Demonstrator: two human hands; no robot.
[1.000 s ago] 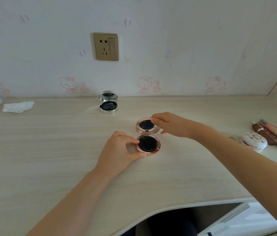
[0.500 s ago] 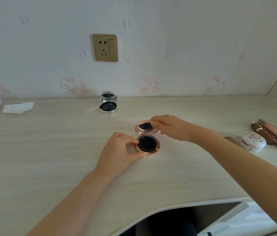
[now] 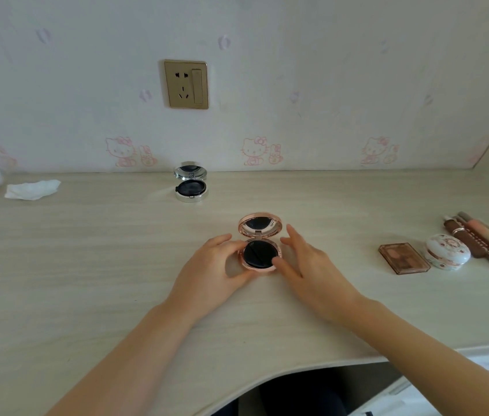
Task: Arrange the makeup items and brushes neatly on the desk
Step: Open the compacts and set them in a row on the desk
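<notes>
Pale wood-grain table (image 3: 87, 280) fills my view, its curved front edge nearest me. Both my forearms reach in over it. My left hand (image 3: 207, 271) curls round the left side of the rose-gold compact (image 3: 259, 253), thumb and fingers on the rim of its base. My right hand (image 3: 309, 265) lies on the other side with its fingers straight and spread, the thumb tip touching the lower right rim. That compact sits open at the table's middle, black puff in the base, mirrored lid tilted up behind it. Off to the right I see a brown eyeshadow palette (image 3: 404, 258), just beside it a round white patterned case (image 3: 447, 252), then a cluster of tubes (image 3: 477, 235). Farther back an open silver compact (image 3: 191, 186) rests near the wall, a crumpled tissue (image 3: 31, 189) well to its left. A gold socket plate (image 3: 186, 84) hangs on the cartoon-cat wallpaper.
</notes>
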